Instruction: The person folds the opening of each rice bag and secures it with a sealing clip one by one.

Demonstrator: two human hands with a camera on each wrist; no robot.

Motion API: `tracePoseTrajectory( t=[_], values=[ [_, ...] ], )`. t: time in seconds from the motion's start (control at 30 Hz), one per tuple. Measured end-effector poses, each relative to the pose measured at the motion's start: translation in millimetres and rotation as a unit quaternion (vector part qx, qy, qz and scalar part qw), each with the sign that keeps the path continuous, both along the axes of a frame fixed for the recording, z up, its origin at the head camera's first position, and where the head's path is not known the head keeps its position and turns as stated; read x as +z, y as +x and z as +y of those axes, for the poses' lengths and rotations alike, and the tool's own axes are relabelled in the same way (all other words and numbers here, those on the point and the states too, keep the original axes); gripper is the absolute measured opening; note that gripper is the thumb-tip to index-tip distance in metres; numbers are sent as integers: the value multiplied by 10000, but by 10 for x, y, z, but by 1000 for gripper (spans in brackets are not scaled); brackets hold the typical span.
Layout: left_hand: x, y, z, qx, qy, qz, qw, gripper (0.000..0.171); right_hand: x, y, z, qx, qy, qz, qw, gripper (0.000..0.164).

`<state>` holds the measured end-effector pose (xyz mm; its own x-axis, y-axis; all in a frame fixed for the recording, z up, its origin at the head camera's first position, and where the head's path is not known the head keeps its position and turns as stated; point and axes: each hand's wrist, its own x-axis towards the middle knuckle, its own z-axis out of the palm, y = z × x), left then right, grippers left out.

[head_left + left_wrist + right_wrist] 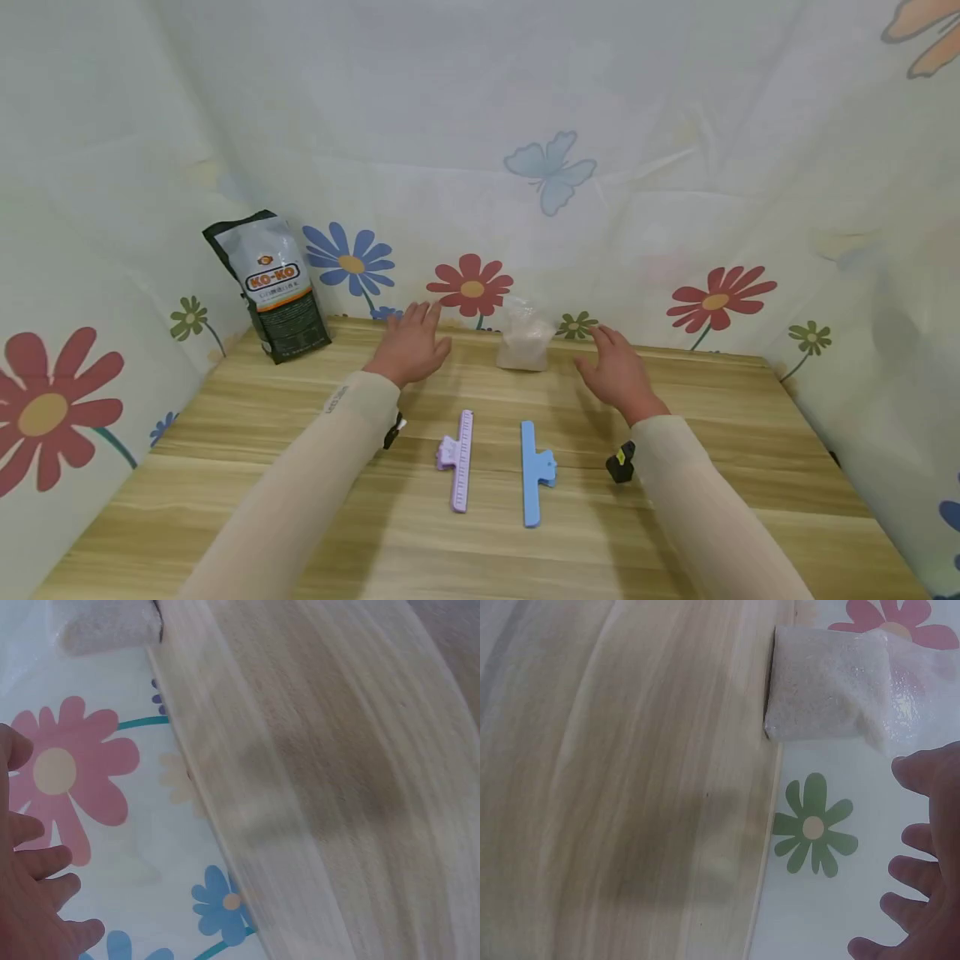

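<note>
A clear plastic bag of white grains (523,340) stands at the back of the table, between my two hands. To its left, my left hand (412,343) reaches forward with fingers spread, holding nothing. My right hand (617,373) is on the bag's right, its fingers apart and relaxed, also holding nothing. In the right wrist view the thumb is close to the loose top of the bag (829,686). Nearer the front lie a purple ruler-edged sealing clip (462,460) and a blue sealing clip (532,473), roughly side by side.
A black and white KO-KO bag (281,292) stands at the back left, leaning near the curtain. The wood-grain table (480,550) is bordered behind and on the sides by a white flowered curtain (420,200). Black wrist devices (620,463) sit at the sleeves.
</note>
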<state>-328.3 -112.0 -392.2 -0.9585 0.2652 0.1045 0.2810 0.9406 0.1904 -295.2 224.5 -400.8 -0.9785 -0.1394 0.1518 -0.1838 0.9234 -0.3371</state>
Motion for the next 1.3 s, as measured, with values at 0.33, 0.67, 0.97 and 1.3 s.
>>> tracePoseTrajectory(
  t=[0.33, 0.67, 0.97, 1.3],
  values=[
    [0, -107, 142, -101, 270, 86, 9995, 68, 43, -156, -66, 64, -85, -98, 9999, 66],
    [73, -196, 370, -51, 700, -87, 9975, 69, 98, -278, -142, 130, -367, -43, 9992, 66],
    [15, -269, 539, -257, 1575, -347, 9866, 71, 44, -354, -235, 148, -892, -231, 9956, 63],
    [-62, -302, 683, -503, 2467, -681, 9654, 71, -25, -368, -328, 67, -1330, -332, 9905, 64]
  ],
)
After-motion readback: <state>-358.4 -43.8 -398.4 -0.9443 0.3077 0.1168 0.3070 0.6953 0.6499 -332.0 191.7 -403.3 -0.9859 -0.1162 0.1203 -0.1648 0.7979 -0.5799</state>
